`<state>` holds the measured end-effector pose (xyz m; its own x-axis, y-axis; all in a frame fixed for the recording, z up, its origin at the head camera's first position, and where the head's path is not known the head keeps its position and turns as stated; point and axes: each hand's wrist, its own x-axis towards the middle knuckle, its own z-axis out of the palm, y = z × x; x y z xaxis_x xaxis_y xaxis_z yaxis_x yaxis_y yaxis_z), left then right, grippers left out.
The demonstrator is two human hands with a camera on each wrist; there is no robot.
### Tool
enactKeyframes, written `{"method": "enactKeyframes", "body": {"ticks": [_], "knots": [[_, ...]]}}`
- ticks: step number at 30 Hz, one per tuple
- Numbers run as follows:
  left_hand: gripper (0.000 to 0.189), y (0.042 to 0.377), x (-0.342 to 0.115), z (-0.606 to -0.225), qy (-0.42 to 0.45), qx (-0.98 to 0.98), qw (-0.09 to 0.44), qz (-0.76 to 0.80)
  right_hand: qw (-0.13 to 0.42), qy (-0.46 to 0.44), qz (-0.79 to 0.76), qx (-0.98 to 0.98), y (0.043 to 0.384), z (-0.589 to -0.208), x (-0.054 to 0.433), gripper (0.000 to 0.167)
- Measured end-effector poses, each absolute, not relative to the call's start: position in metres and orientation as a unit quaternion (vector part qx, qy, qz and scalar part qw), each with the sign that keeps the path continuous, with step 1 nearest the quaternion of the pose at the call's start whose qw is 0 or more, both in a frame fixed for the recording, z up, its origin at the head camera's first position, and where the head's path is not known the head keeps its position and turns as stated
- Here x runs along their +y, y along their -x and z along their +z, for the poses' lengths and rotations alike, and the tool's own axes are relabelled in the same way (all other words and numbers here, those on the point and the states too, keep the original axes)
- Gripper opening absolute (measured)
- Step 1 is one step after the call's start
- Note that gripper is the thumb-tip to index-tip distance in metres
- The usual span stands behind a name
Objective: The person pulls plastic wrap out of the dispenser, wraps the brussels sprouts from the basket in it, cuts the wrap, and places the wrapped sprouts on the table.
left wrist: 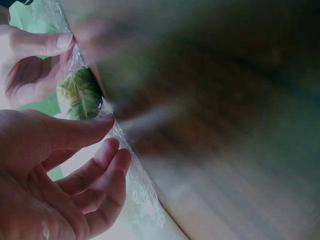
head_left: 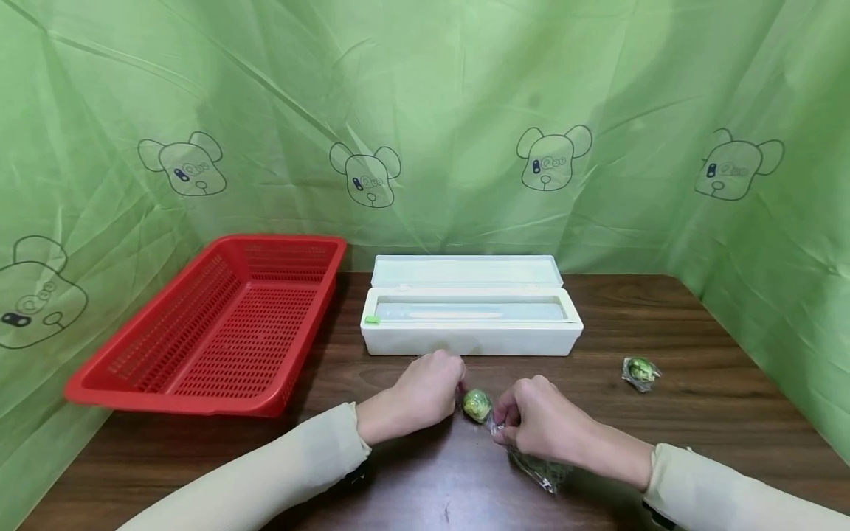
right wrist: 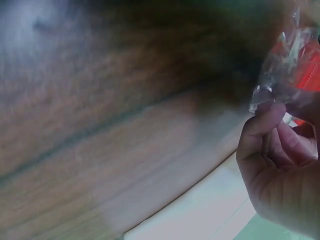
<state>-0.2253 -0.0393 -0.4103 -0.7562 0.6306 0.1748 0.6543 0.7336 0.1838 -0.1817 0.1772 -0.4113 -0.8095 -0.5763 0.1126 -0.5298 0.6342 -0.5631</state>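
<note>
A small Brussels sprout point(head_left: 477, 405), green and leafy, is wrapped in clear cling film point(head_left: 533, 467) close over the table. At its left side my left hand point(head_left: 428, 391) has thumb and fingertips on the gathered film. On the other side, my right hand point(head_left: 541, 418) pinches the film between thumb and curled fingers. Loose film trails below the right hand in the head view. Seen from the left wrist, the sprout point(left wrist: 80, 94) sits between both hands, and the film point(left wrist: 145, 200) spreads past the left fingertips. The right wrist view shows crinkled film point(right wrist: 287, 65) above the right fingertips.
A white cling film box point(head_left: 471, 339) with its lid raised stands behind the hands, a small green slider at its left end. To the left is a red perforated basket point(head_left: 279, 391). Another film-wrapped sprout point(head_left: 641, 370) lies at right on the brown table point(head_left: 704, 435). Green curtains hang behind.
</note>
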Motion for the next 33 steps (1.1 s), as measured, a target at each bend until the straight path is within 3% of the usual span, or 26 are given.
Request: {"method": "enactKeyframes", "body": {"ticks": [14,22,28,33], "knots": [[0.024,0.207,-0.054,-0.406,0.376,-0.906,0.024,-0.195,0.049,0.334,-0.344,0.876,0.181,-0.411,0.194,0.017],[0.025,0.206,-0.057,-0.411,0.380,-0.901,0.025,-0.208,0.089,0.457,-0.319,0.826,0.195,-0.411,0.227,0.041],[0.023,0.204,-0.057,-0.410,0.379,-0.899,0.030,-0.217,0.058,0.507,-0.324,0.797,0.195,-0.422,0.226,0.024],[0.021,0.204,-0.058,-0.411,0.385,-0.897,0.044,-0.212,0.047,0.467,-0.374,0.800,0.193,-0.422,0.219,0.008]]}}
